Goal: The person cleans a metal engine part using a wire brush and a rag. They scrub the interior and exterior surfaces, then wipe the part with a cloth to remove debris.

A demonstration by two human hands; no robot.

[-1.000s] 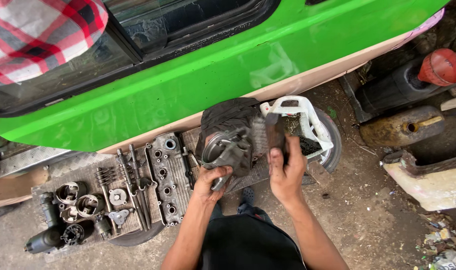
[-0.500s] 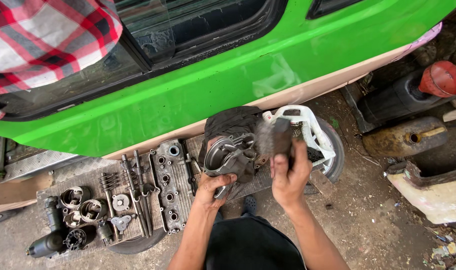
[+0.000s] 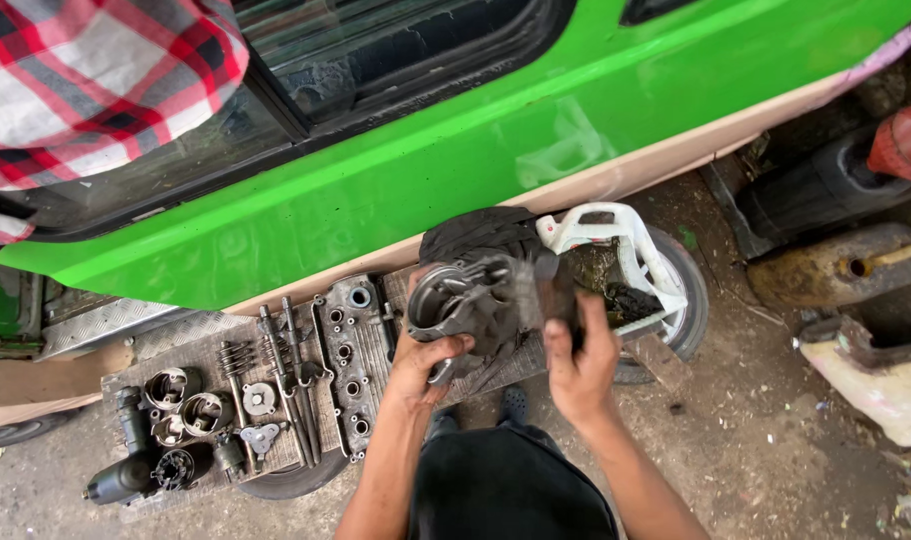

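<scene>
Head view: grimy dark engine part [image 3: 475, 300]

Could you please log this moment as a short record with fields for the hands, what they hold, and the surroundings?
left hand: grips the grimy engine part from below
right hand: holds the part's right side
behind: green car door
on board: pistons, cylinder head cover, valve springs
beside part: white plastic container
ground: dirt

Even, soft daylight; the green car door [image 3: 455, 170] carries pale glare patches. The grey engine part [image 3: 485, 295] is motion-blurred, and straight lines bend toward the frame edges.
</scene>
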